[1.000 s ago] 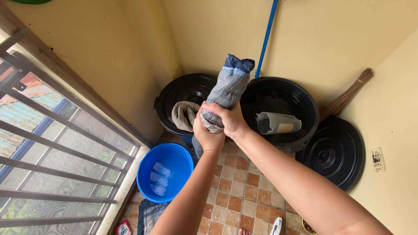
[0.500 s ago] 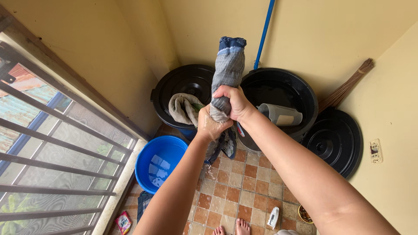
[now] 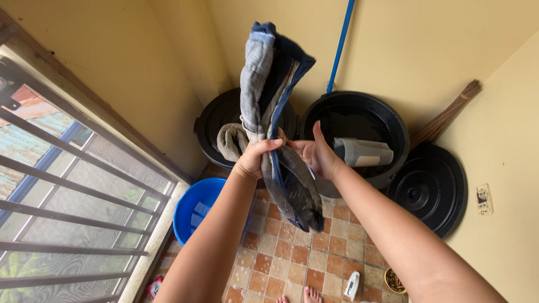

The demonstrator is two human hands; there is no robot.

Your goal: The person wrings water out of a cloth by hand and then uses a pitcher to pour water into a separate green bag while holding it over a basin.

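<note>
A brown tiled floor (image 3: pixel 292 264) is bounded by yellow walls (image 3: pixel 404 50) and a barred window (image 3: pixel 67 185). A grey cloth (image 3: pixel 231 140) is held in the left black bin (image 3: pixel 219 120), a jug (image 3: pixel 362 152) in the right bin (image 3: pixel 387 120). A blue basin (image 3: pixel 193 210) is set nearby. A wet garment (image 3: pixel 269 84) is gripped above the bins by the left hand (image 3: pixel 252 157); the right hand (image 3: pixel 317 154) is open, touching it.
</note>
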